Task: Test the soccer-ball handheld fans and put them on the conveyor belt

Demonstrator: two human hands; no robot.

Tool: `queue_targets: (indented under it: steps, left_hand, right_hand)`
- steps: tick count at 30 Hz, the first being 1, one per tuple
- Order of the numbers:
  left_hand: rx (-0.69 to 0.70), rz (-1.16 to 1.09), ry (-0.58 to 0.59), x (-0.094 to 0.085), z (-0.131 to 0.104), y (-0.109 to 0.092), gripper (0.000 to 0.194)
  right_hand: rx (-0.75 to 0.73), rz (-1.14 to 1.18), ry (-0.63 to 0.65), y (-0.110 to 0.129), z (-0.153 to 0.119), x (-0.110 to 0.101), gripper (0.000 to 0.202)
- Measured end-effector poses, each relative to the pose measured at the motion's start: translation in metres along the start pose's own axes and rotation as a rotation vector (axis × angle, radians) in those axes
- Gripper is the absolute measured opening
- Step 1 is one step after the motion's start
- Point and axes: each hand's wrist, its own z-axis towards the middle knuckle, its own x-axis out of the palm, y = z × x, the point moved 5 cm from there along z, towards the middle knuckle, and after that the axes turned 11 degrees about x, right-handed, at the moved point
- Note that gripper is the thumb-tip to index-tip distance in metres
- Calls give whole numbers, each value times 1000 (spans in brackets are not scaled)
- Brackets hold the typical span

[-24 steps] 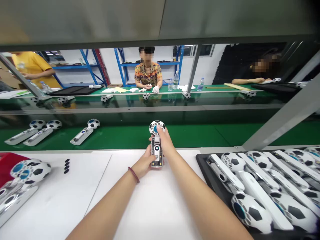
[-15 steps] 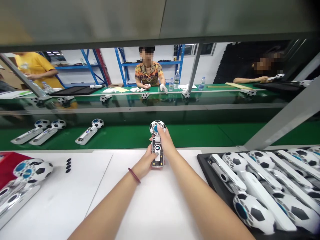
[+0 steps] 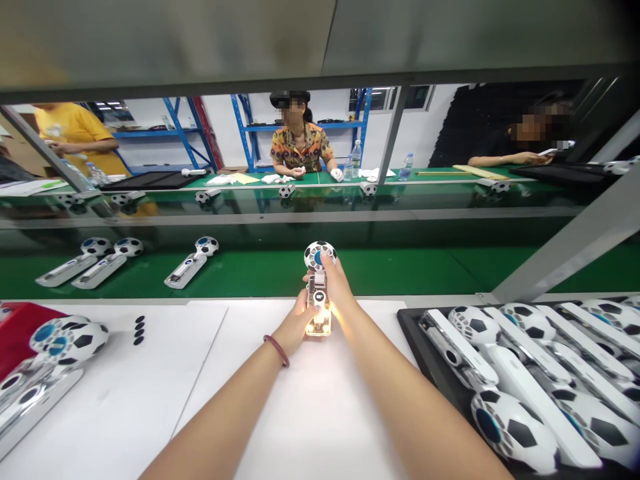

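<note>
Lit device (image 3: 319, 297) in hands (image 3: 340, 287), between black tray (image 3: 431, 360) and 4 discs (image 3: 139, 332)

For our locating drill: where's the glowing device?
At centre in the head view, the left hand and right hand hold the device, left of the black tray.

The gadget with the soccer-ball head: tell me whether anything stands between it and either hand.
Nothing visible does. The left hand grips the gadget's lit handle directly, and the right hand has its bare thumb on the ball. The underside is hidden, so contact there can't be checked.
</note>
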Motion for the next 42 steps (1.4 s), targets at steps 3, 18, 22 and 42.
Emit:
queue_targets:
  steps: [3,18,22,42]
  left_hand:
    - [13,-2,0,-1,1,0,58]
    - [-1,29,-20,-2,3,5,60]
    - [21,2,43,-4,5,8,62]
    - [39,-17,126,-3,3,3,63]
  right_hand:
    - [4,4,-1,1,-1,0,21]
    - [3,84,18,-8,4,-5,35]
    - [81,144,80,-8,5,-3,36]
    - [-52,2,-34,6,-2,-1,41]
